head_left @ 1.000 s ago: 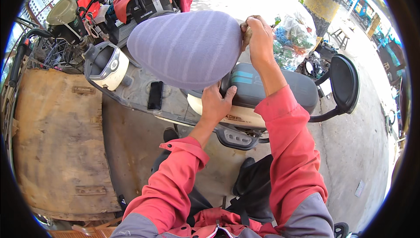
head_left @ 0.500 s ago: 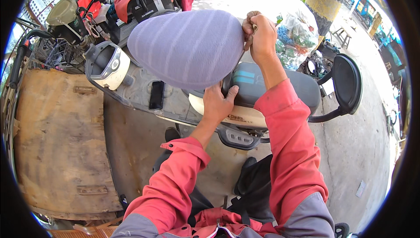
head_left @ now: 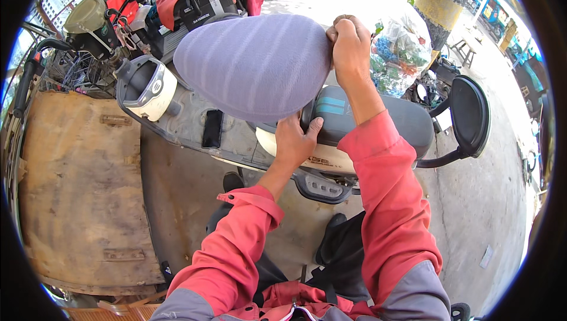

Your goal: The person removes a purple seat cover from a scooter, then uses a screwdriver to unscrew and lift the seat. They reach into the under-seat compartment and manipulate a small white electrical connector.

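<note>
Our left hand [head_left: 293, 141] lies at the near edge of the lilac seat [head_left: 254, 64], thumb spread, fingertips hidden, so we cannot tell its grip. Our right hand [head_left: 350, 43] is curled in at that seat's right end, its hold hidden too. We see the lilac seat left of the grey seat [head_left: 387, 119], far and right of the phone [head_left: 212, 129].

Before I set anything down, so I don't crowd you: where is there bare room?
The wooden board, between its two cleats; the concrete floor, between board and scooter. Crowded: around the striped cushion, with left hand and right hand at its edge.
</note>
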A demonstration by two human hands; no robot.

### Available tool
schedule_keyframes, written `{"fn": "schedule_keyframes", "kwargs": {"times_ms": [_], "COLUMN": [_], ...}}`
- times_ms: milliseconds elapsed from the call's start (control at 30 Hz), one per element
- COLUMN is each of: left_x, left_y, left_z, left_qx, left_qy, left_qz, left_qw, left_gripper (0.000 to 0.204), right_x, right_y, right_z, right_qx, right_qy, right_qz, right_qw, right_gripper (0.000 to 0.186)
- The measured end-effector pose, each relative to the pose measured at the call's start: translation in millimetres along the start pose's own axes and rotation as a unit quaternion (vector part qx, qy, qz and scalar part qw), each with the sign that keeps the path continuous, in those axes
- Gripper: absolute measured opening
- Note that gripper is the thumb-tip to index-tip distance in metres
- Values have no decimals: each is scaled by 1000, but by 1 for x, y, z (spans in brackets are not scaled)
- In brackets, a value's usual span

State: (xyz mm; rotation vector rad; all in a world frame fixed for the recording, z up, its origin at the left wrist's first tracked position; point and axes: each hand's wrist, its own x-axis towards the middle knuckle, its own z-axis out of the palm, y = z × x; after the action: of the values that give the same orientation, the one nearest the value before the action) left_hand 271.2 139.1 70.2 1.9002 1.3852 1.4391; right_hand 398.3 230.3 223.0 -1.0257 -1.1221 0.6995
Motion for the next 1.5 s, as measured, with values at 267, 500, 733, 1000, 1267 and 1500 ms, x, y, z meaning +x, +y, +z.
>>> {"fn": "schedule_keyframes", "kwargs": {"times_ms": [267,500,733,1000,1267,1500], "left_x": [3,3,2,3,1,2], "left_y": [11,10,8,4,3,6], "left_z": [-8,-5,0,1,2,0], "left_qx": [-34,-38,-7,-30,-33,-44], "left_qy": [-48,-34,-21,-5,-9,-23], "left_qz": [-53,-39,-13,3,-28,-41], "left_qw": [997,998,1000,1000,999,998], "left_gripper": [44,44,43,40,34,33], "right_x": [-7,-10,12,-15,-1,0], "right_y": [-12,-1,8,-12,1,-3], "right_z": [-8,6,-18,-9,-2,-16], "right_qx": [48,-50,206,16,82,138], "right_qy": [-26,56,-83,4,21,-43], "right_qz": [71,-29,69,32,18,55], "right_qw": [996,997,972,999,996,988], "right_gripper": [26,30,19,27,21,23]}}
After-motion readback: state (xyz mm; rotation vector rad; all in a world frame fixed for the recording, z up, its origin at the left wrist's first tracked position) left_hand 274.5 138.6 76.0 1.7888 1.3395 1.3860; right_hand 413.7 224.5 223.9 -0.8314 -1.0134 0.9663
